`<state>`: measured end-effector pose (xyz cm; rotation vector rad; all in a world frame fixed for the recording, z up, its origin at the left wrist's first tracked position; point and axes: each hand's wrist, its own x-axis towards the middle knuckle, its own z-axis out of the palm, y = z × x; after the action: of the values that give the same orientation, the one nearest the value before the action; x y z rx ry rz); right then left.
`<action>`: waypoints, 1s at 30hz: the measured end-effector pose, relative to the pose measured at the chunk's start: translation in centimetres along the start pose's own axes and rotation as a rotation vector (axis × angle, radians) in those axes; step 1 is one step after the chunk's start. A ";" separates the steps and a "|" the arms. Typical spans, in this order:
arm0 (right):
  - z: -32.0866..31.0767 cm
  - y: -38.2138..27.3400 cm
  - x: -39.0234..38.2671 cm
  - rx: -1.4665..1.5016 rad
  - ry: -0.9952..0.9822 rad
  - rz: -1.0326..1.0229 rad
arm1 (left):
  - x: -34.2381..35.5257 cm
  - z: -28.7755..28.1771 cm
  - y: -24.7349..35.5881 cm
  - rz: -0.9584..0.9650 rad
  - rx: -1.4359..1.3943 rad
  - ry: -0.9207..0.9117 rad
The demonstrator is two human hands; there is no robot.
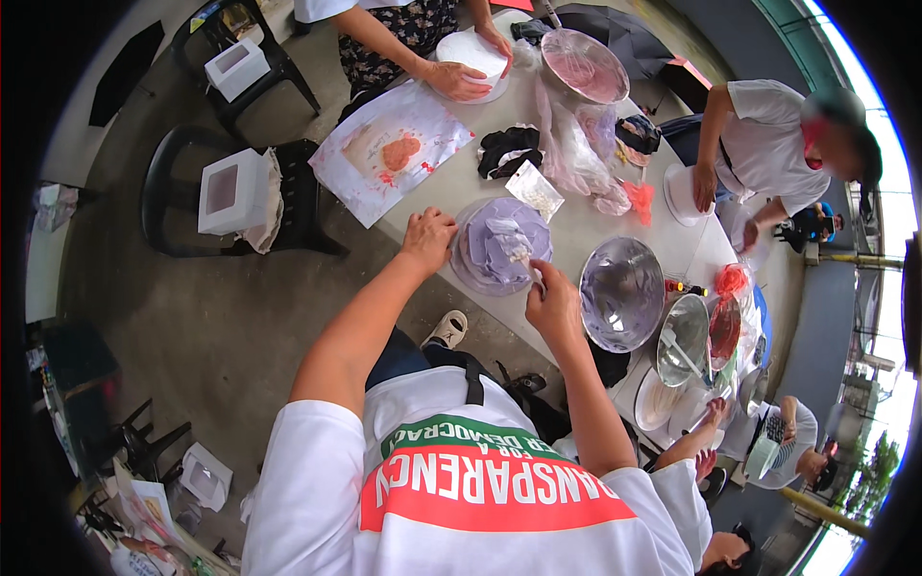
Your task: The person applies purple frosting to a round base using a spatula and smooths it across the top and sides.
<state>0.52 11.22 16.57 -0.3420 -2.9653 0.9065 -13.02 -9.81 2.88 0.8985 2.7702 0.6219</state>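
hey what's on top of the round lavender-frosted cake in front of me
On the cake, lavender frosting lies unevenly, and the frosting-smeared spatula in your right hand extends over it. Whatever is beneath the frosting is covered and can't be seen.

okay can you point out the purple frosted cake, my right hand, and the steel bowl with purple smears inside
Purple frosted cake [491, 255]: head view, on its frosted top.
Right hand [554, 304]: head view, on the back of it.
Steel bowl [629, 324]: head view, on its inner wall.
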 end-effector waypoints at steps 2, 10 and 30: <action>0.7 0.6 0.5 -0.012 -0.033 -0.023 | 0.1 0.0 0.2 -0.002 0.007 -0.001; -0.1 1.8 -3.2 -0.030 -0.188 -0.049 | 0.0 0.0 0.0 -0.042 0.073 -0.061; -2.5 4.4 4.1 0.038 -0.176 0.040 | 0.4 0.0 1.1 -0.069 0.101 -0.050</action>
<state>-2.42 16.99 16.03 -0.3381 -3.1047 1.0480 -12.80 -8.78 3.31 0.8216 2.7957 0.4455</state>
